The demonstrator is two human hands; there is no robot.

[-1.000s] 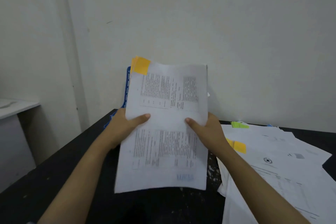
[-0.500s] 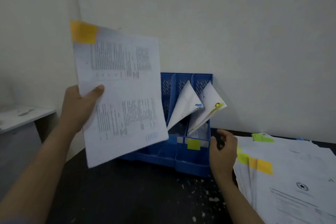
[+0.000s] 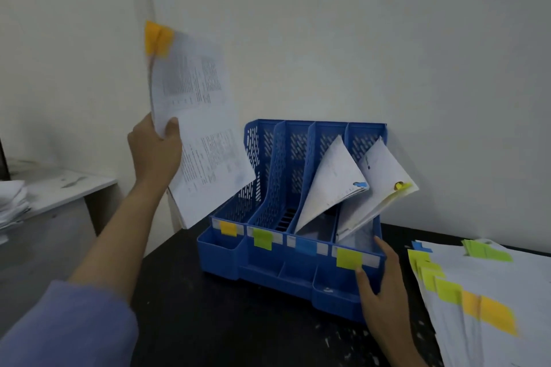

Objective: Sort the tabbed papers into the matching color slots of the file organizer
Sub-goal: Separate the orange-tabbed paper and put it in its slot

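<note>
The left hand (image 3: 155, 155) pinches the printed white papers with orange tabs (image 3: 196, 128) by one edge, raised above and left of the blue plastic four-slot file organizer (image 3: 292, 217) on the black table (image 3: 238, 331). The right hand's (image 3: 384, 286) grip rests spread against the organizer's front right corner. Held so thinly, the sheets could sag, fan apart, or catch a divider and land in the green-labelled slot (image 3: 263, 239) instead of the orange-labelled slot (image 3: 228, 228)

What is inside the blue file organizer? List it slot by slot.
In the file organizer, the orange-labelled and green-labelled slots show no papers; the blue-labelled slot holds blue-tabbed papers, the yellow-labelled slot yellow-tabbed papers. The held papers partly cover the orange slot.
</note>
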